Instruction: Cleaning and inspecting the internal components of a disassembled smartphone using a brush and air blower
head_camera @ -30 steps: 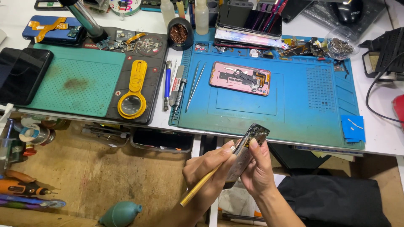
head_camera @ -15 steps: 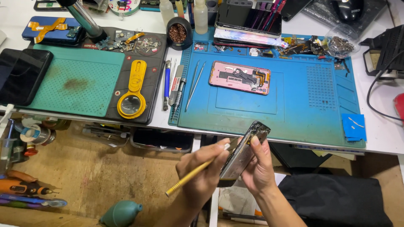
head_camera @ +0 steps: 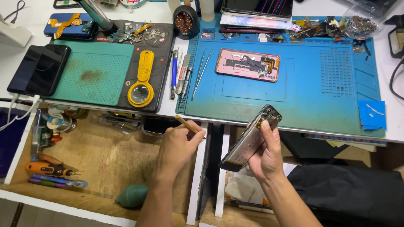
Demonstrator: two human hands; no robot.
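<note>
My right hand (head_camera: 266, 152) grips an opened phone screen assembly (head_camera: 248, 139), tilted with its top end over the front edge of the blue work mat (head_camera: 328, 96). My left hand (head_camera: 176, 148) is closed around a thin yellow-brown stick tool (head_camera: 188, 125), held apart from the phone, to its left, over an open drawer. A pink phone frame (head_camera: 248, 64) with exposed insides lies flat on the blue mat beyond both hands.
Tweezers (head_camera: 201, 73) and a blue screwdriver (head_camera: 173, 73) lie at the mat's left edge. A green mat (head_camera: 92, 77) with a yellow magnifier (head_camera: 141, 86) sits left, beside a black phone (head_camera: 38, 69). The drawer holds a teal blower (head_camera: 131, 196) and an orange tool (head_camera: 44, 169).
My left hand has pulled the stick tool away from the phone assembly and moved left. The right hand has kept hold of the phone, now tilted a little more.
</note>
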